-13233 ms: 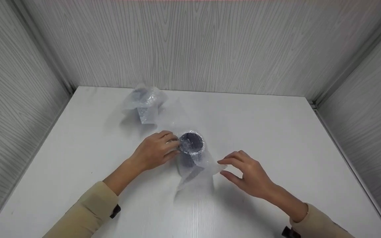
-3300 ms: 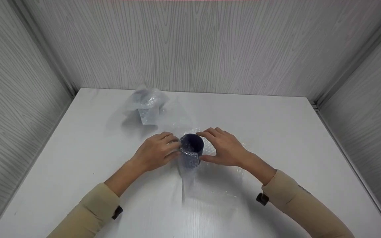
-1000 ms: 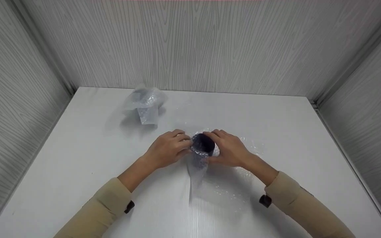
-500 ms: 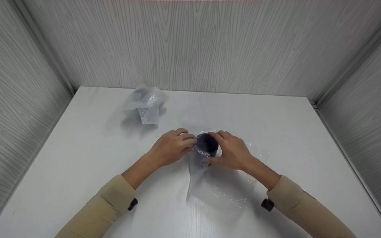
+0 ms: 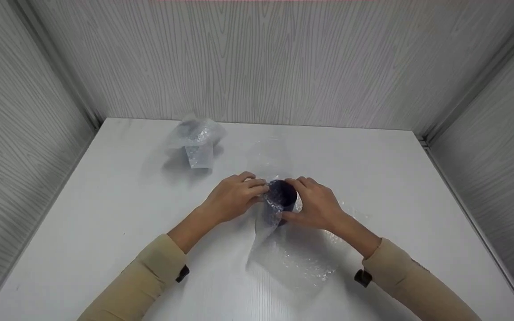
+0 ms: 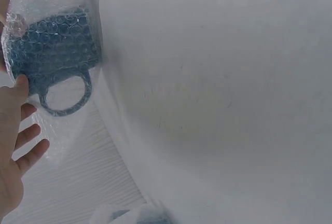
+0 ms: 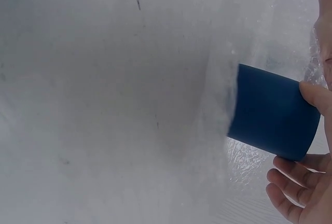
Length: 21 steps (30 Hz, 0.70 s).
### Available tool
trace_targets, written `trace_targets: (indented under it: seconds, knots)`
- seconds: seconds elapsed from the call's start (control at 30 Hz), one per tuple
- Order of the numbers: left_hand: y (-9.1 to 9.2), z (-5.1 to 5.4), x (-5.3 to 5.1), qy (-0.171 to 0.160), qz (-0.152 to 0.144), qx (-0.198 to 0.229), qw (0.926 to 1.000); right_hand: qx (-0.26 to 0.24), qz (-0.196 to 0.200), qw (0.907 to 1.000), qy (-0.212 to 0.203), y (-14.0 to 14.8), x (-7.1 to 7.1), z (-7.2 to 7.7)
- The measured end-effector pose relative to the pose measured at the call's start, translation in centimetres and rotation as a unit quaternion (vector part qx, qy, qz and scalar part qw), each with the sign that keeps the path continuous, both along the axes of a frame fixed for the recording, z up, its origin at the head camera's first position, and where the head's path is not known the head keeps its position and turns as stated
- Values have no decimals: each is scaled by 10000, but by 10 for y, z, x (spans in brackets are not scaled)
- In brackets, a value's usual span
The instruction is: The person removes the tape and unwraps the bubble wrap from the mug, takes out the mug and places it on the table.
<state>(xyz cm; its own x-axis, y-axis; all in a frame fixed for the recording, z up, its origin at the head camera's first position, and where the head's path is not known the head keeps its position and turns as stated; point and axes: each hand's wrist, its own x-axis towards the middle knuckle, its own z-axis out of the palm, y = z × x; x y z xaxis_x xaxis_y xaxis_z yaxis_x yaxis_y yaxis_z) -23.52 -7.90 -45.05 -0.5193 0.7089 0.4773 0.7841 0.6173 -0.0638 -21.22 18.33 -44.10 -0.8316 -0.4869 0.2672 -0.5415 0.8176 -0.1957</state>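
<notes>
A dark blue mug (image 5: 287,196) stands on the table near the middle in the head view. Bubble wrap (image 5: 275,200) covers its left side and rim, while its right side is bare. Through the wrap, the mug's handle (image 6: 67,112) shows in the left wrist view. My left hand (image 5: 234,196) holds the mug's wrapped left side near the rim. On the other side, my right hand (image 5: 315,203) grips the bare wall (image 7: 275,112), thumb and fingers on opposite sides. Loose wrap (image 5: 297,263) spreads in front of and behind the mug.
A second bundle of bubble wrap (image 5: 199,140) around something bluish lies at the back left. The white table (image 5: 373,178) is bordered by pale wood-patterned panels (image 5: 257,62) at the back and both sides.
Earlier my right hand was at a loose edge of wrap; later it came to grip the mug, whose right side became bare. In the last second both hands shifted slightly right with the mug.
</notes>
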Motion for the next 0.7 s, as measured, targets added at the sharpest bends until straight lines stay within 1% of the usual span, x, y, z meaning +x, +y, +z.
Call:
trace_targets:
  seconds: [0.17, 0.4, 0.6, 0.7]
  knots:
    - [3, 0, -2, 18, 5, -7, 10000, 8, -72, 10000, 46, 2, 0, -1]
    - [7, 0, -4, -39, -31, 4, 10000, -113, -222, 9996, 105, 3, 2, -3]
    - [10, -1, -8, 158, -57, -21, 9999, -95, -435, 9989, 142, 2, 5, -3]
    - [11, 0, -9, 187, -55, -72, 9998, -134, -476, 9987, 156, 2, 6, -3]
